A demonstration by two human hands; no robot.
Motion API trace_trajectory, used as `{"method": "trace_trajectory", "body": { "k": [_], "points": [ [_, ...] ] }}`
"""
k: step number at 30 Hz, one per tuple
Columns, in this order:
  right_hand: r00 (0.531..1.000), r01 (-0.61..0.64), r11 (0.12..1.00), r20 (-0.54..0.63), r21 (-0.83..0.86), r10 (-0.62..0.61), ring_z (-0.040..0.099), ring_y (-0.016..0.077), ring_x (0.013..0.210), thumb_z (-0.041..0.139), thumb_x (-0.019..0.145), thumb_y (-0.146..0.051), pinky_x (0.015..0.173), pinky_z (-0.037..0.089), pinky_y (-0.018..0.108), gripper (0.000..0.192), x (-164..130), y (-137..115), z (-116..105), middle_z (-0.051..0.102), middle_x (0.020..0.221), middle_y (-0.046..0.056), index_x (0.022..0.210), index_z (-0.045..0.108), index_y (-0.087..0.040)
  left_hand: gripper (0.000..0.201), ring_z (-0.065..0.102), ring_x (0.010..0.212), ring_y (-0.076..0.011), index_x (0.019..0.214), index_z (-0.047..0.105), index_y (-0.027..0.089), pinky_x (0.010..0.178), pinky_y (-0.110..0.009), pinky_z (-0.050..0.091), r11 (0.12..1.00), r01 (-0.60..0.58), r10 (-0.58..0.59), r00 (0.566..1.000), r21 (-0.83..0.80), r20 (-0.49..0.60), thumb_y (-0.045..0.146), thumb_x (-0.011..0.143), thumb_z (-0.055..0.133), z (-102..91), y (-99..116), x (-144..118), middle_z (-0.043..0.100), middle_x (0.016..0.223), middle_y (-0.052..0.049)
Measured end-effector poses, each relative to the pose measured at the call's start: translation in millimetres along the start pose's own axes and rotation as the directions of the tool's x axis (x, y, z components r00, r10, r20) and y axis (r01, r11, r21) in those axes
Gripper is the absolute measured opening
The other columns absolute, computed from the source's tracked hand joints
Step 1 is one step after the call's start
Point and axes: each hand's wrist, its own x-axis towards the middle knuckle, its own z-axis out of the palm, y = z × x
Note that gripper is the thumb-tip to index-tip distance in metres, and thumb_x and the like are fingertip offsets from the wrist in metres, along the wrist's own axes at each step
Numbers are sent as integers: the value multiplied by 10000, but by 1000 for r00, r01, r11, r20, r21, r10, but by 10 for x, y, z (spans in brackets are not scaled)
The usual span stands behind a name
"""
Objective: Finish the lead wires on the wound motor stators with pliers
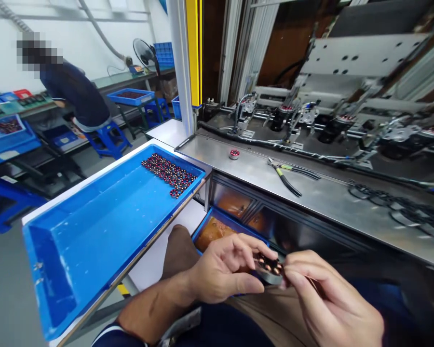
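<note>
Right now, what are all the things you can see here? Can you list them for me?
Wound coil part: one, copper and grey, pinched between both hands above the lap.
Blue tray: one, blue, on the white table at left.
Coil parts in tray: many, dark red and copper, heaped in the tray's far corner.
Single coil part: one, red and silver, on the steel bench.
Pliers: one, yellow and black handles, on the steel bench.
Steel bench: one, silver, in front of the machine.
Fan: one, black, far wall.
Co-worker: one, dark blue top, bent over at left.
Left hand: grip on the coil part.
Right hand: grip on the coil part.
</note>
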Motion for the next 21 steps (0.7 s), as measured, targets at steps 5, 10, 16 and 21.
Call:
{"method": "trace_trajectory", "body": {
  "k": [5, 10, 16, 21],
  "points": [
    [972, 224, 971, 87, -84, -217, 678, 141, 668, 616, 833, -34, 566, 574, 216, 164, 63, -17, -100, 684, 744, 42, 899, 651, -180, 517, 687, 964, -185, 1011, 556, 218, 823, -290, 532, 969, 245, -243, 968, -23, 57, 481, 667, 838, -49, -101, -31, 677, 1013, -60],
    [958, 286, 950, 69, -128, -279, 673, 145, 640, 599, 882, -95, 584, 584, 241, 93, 81, -104, -128, 688, 729, 58, 897, 659, -165, 233, 712, 684, -140, 1083, 507, 240, 601, -207, 525, 939, 341, -330, 929, -41, 165, 367, 920, 615, -24, -131, -63, 699, 767, -5],
    [989, 47, 999, -140, 12, -45, 627, 131, 655, 622, 896, -133, 618, 549, 248, 110, 69, 3, -28, 652, 704, 47, 791, 655, -137, 244, 693, 953, -165, 942, 610, 255, 812, -272, 565, 991, 80, -77, 996, 106, -38, 187, 774, 774, -34, -143, -1, 674, 1131, -16],
    [986, 103, 989, -143, 106, -87, 626, 130, 658, 622, 910, -167, 623, 547, 251, 115, 66, 31, -50, 647, 697, 39, 802, 649, -141, 329, 633, 1187, -241, 923, 587, 275, 1028, -404, 489, 993, 13, -2, 996, 113, -93, 202, 715, 831, -18, -117, 41, 732, 1003, 5]
  ]
}}
